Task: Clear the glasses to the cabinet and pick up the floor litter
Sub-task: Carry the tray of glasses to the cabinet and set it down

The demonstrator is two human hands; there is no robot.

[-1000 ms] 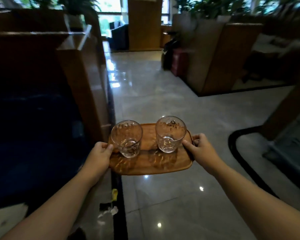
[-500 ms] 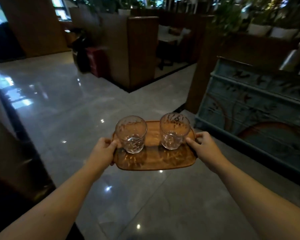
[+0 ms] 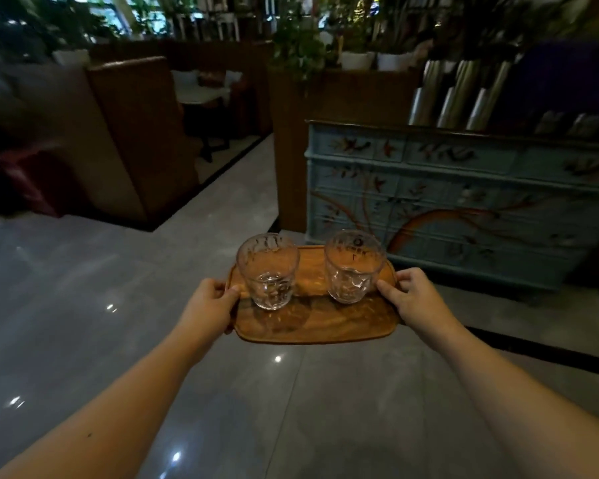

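A wooden tray (image 3: 312, 323) is held level in front of me above the grey floor. My left hand (image 3: 210, 307) grips its left edge and my right hand (image 3: 414, 295) grips its right edge. Two clear glasses stand upright on it, the left glass (image 3: 268, 271) and the right glass (image 3: 353, 266), each with a little water at the bottom. A pale blue painted cabinet (image 3: 464, 205) with birds and branches stands ahead to the right. No litter shows on the floor in this view.
Tall wrapped bundles (image 3: 453, 95) and white plant pots (image 3: 374, 60) sit on and behind the cabinet. A brown wooden pillar (image 3: 291, 150) adjoins its left end. A booth with brown seats (image 3: 142, 133) and a white table (image 3: 201, 93) lies to the left. Glossy floor (image 3: 83, 288) stretches around me.
The view has swung to the right: the dark counter on my left is gone and the blue cabinet now stands nearer, ahead. Both hands keep the same hold on the tray.
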